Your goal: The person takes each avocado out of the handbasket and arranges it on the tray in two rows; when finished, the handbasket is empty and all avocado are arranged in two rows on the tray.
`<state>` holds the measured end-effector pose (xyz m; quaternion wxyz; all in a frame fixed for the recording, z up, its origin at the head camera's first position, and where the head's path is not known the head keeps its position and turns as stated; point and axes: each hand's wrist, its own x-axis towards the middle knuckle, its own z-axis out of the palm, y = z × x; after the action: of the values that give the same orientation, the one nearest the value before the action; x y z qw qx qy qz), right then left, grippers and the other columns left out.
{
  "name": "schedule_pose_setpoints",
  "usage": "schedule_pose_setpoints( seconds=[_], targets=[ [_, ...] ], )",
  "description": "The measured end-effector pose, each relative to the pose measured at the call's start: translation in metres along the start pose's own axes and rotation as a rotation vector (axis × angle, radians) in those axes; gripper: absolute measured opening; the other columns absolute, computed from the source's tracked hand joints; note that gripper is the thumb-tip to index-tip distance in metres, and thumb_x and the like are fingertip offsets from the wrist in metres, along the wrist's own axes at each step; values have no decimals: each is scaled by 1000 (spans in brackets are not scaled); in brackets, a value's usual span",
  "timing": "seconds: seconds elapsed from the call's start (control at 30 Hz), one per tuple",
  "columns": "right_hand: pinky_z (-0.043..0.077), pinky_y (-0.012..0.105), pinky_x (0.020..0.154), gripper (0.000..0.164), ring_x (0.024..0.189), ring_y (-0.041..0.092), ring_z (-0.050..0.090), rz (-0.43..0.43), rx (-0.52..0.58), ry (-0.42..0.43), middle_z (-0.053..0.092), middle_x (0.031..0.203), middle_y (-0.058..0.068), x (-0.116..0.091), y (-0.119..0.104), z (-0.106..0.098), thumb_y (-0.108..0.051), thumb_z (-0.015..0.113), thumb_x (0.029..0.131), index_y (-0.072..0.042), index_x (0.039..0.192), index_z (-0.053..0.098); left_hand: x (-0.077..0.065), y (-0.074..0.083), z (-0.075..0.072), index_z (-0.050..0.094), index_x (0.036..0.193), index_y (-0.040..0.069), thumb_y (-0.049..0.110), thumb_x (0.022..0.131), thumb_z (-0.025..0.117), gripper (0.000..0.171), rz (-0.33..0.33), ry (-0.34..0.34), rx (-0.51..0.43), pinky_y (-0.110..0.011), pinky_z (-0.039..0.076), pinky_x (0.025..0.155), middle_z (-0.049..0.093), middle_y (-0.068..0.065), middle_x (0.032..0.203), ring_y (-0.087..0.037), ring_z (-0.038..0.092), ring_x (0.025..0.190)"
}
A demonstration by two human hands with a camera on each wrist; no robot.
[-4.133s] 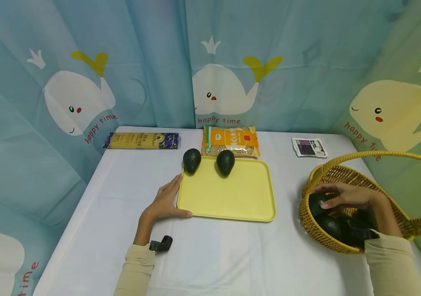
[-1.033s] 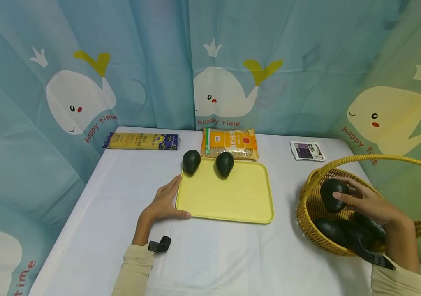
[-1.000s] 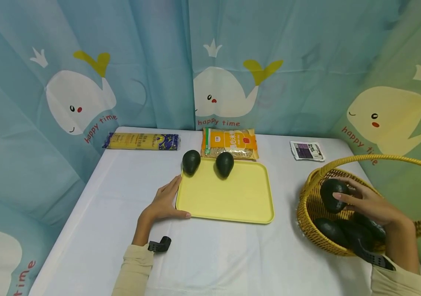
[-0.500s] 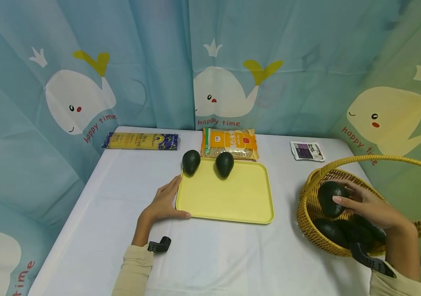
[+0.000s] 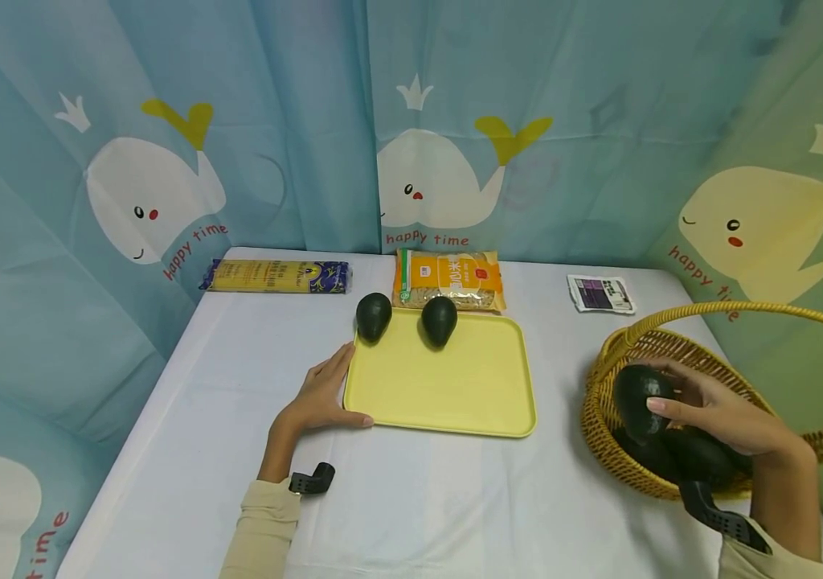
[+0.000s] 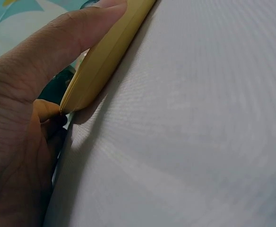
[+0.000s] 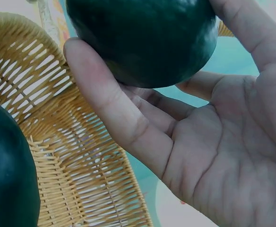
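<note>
My right hand point(image 5: 726, 410) grips a dark green avocado point(image 5: 640, 402) between thumb and fingers, over the wicker basket point(image 5: 599, 450). In the right wrist view the held avocado point(image 7: 145, 42) fills the top, while another avocado point(image 7: 8, 165) lies in the basket at the left. Other avocados point(image 5: 694, 458) in the basket are partly hidden by my hand and wrist. At the near left corner of the yellow tray point(image 5: 448, 394), my left hand point(image 5: 321, 394) rests against the rim, thumb along the front. Two avocados point(image 5: 374, 318) point(image 5: 440, 322) sit along the tray's far side.
Behind the tray lies an orange grain bag point(image 5: 448, 280); a yellow and blue noodle pack point(image 5: 277, 276) lies far left. A small purple and white packet point(image 5: 601, 294) is behind the basket. The basket's tall handle point(image 5: 759, 308) arches beside my right arm.
My right hand lifted an avocado from among those in the basket, then shifted slightly left and nearer with it. My left hand has stayed at the tray corner.
</note>
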<state>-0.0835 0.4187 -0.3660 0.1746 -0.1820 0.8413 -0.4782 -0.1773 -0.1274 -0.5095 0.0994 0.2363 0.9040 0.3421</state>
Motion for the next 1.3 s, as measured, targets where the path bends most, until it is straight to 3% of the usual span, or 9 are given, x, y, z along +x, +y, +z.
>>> schedule_pose_setpoints(
  seconds=[0.27,0.53,0.73,0.9,1.07,1.2,1.3],
  targets=[
    [55,26,78,51,106,4,62,70,-51,-2,56,123,-17,-1,-8,9,-1,47,100,-11,148,33,0,1,-1,6,157,3,57,63,83,133,-6,-4,-6,-58,17,117,10,-18,164,-34,15,151],
    [55,28,79,50,110,5,58,-47,-31,-61,53,129,-9,8,-11,20,5,47,98,0,145,34,0,1,0,5,157,4,57,63,83,133,-8,-11,2,-57,16,118,9,-17,164,-33,14,151],
    [51,23,82,48,112,2,54,-2,-89,-27,53,131,-6,13,-15,29,-2,52,98,-10,144,40,2,2,-1,5,157,5,57,63,83,133,-10,-9,4,-57,16,118,9,-16,164,-33,14,151],
    [52,25,83,49,112,3,55,-18,-46,-39,53,131,-6,23,-10,37,-1,53,98,-8,144,40,1,3,-1,5,157,4,57,63,82,133,-15,-13,0,-58,16,117,9,-17,164,-34,14,151],
    [51,23,84,50,114,1,55,-19,-71,-41,54,131,-10,33,-8,44,-5,54,98,-11,145,39,0,3,0,5,157,4,57,63,83,133,-26,-20,-3,-58,16,117,9,-18,164,-35,15,151],
    [52,25,83,50,113,1,56,-6,-79,-48,54,134,3,39,-10,49,-7,54,99,-13,146,39,0,1,1,4,157,5,57,63,82,133,-30,-26,-2,-58,16,117,8,-17,164,-35,14,151],
    [51,24,85,50,118,-6,50,10,-131,-24,50,140,10,43,-14,52,-12,56,99,-17,146,40,0,1,1,4,157,5,57,63,83,134,-31,-25,-1,-58,15,117,8,-17,164,-35,14,151]
  ],
)
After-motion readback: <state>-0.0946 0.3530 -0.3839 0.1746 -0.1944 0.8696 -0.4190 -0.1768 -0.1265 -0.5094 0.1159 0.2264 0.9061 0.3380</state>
